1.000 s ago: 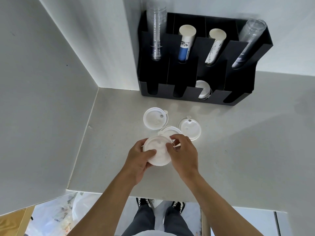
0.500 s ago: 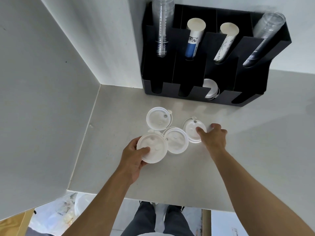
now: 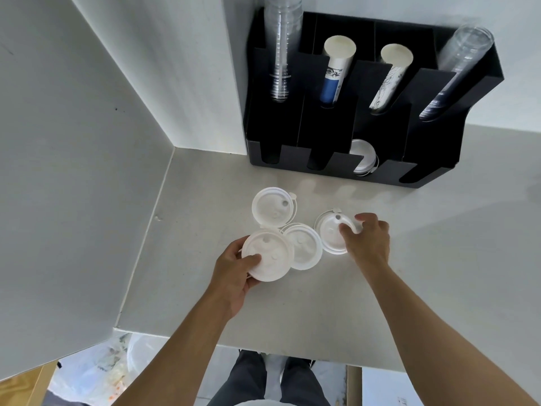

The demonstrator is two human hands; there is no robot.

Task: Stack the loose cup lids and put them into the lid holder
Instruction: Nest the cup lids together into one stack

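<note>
the left hand (image 3: 234,273) is pinching a white lid (image 3: 268,254) above the counter (image 3: 409,273) while the right hand (image 3: 367,240) is gripping the rightmost lid (image 3: 329,234), print on the holder's (image 3: 421,159) paper cups (image 3: 335,74) being unreadable.

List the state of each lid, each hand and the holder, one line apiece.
Left hand: grip shut on nearest lid.
Nearest lid: held, overlapping middle lid.
Middle lid: flat on counter, untouched.
Right hand: fingers closing on right lid's rim.
Right lid: on counter, being grasped.
Far lid: flat, loose.
Lid holder: upright, one slot holding lids.
</note>
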